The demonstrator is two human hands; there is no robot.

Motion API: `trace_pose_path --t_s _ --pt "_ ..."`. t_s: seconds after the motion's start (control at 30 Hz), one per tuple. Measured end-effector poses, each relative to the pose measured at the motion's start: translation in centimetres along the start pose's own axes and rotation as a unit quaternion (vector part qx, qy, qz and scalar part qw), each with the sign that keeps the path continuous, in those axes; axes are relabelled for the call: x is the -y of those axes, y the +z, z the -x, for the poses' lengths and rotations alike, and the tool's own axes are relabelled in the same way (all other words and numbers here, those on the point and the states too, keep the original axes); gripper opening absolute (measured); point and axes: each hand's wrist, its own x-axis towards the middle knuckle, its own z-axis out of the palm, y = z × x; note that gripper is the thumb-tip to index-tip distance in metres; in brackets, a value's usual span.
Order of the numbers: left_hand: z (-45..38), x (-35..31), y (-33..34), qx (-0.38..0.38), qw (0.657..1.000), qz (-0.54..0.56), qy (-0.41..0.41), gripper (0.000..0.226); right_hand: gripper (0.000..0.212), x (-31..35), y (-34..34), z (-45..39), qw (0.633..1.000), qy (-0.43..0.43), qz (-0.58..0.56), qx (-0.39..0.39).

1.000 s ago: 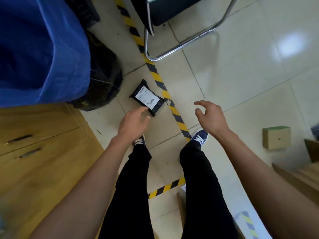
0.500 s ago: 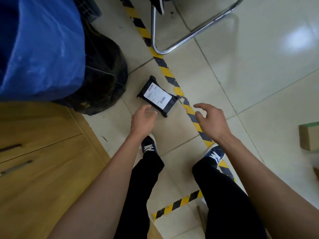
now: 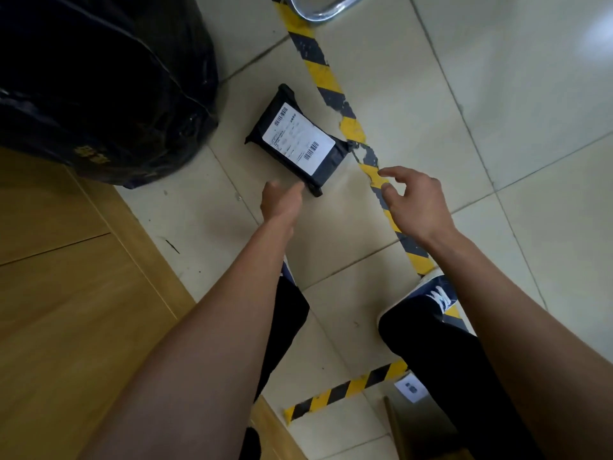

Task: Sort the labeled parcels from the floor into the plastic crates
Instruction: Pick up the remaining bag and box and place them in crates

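A black parcel point(image 3: 298, 141) with a white barcode label lies flat on the tiled floor, just left of a yellow-and-black tape line. My left hand point(image 3: 282, 202) reaches to its near edge, fingertips at or touching the parcel's lower corner; whether it grips is not clear. My right hand point(image 3: 414, 200) hovers open to the right of the parcel, over the tape, fingers spread and holding nothing. No crate is in view.
A large black bag point(image 3: 106, 88) stands at the upper left, close to the parcel. A wooden cabinet point(image 3: 66, 293) fills the left side. A chrome chair leg point(image 3: 318, 11) is at the top. Hazard tape point(image 3: 335, 101) crosses the floor; my feet stand below.
The view has dropped closer to the floor. Both hands moved toward the parcel; my left hand now reaches its near corner and my right hand came nearer beside it.
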Motion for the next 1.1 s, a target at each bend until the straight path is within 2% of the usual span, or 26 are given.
trace_pose_path --t_s 0.13,0.27,0.5,0.73,0.97,1.1 --pt "-3.4 0.1 2.4 -0.028 0.999 -0.013 -0.015 0.055 0.035 -1.3 2.2 -3.0 1.000 0.000 -0.008 -0.003" --pt "-6.9 0.2 3.7 -0.053 0.997 0.020 -0.043 0.057 0.037 -2.3 4.0 -5.5 1.000 0.005 -0.023 -0.006" --pt "-10.5 1.5 5.9 -0.066 0.991 0.084 -0.080 0.080 0.037 -4.4 5.7 -7.9 1.000 0.003 -0.026 -0.016" --pt "-11.1 2.3 8.7 -0.045 0.996 0.061 -0.053 0.058 0.037 -6.3 6.3 -8.0 0.998 0.014 -0.048 -0.038" --pt "-12.3 2.5 10.1 -0.050 0.991 0.109 -0.067 0.044 0.037 -8.4 6.9 -8.1 0.998 0.025 -0.034 -0.039" --pt "-14.9 3.5 11.0 -0.068 0.988 0.127 -0.063 0.050 0.036 -9.0 7.0 -8.5 0.998 0.023 -0.032 -0.045"
